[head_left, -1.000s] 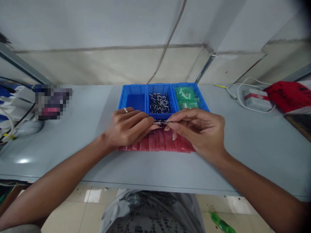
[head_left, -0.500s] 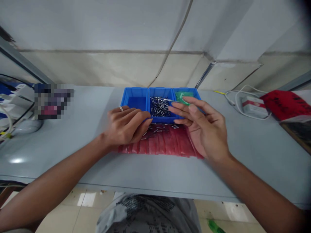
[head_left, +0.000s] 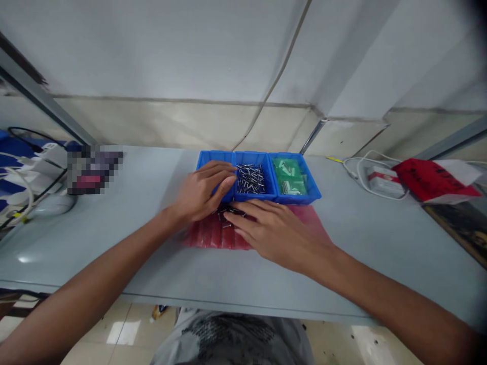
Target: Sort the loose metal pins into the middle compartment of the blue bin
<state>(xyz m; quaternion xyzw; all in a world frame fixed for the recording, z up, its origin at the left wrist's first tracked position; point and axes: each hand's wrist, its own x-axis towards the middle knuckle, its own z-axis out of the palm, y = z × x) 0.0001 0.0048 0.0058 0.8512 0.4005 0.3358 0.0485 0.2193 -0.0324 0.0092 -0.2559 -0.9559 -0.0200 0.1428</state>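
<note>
My left hand (head_left: 207,190) reaches over the front of the left blue bin (head_left: 215,156), fingers stretched forward and thumb apart. My right hand (head_left: 266,225) lies low over a red plastic sheet or bag (head_left: 211,235), its fingers extended to the left. Beneath its fingertips is a small group of loose rivet-like metal pins (head_left: 227,224), partly hidden. Many more of these pins (head_left: 251,178) fill the middle blue bin (head_left: 270,190). Green packets (head_left: 289,177) sit in the right blue bin (head_left: 314,191).
All this rests on a grey table (head_left: 152,266) against a wall. At the left are white plugs and cables (head_left: 38,167), a mouse (head_left: 55,204) and a blurred-out item (head_left: 93,170). On the right lie a white box (head_left: 384,182) with a cable and a red package (head_left: 426,180).
My right hand has moved left and down from the right bin to the pins on the red plastic. My left hand has opened and shifted slightly forward. The view has tilted a little.
</note>
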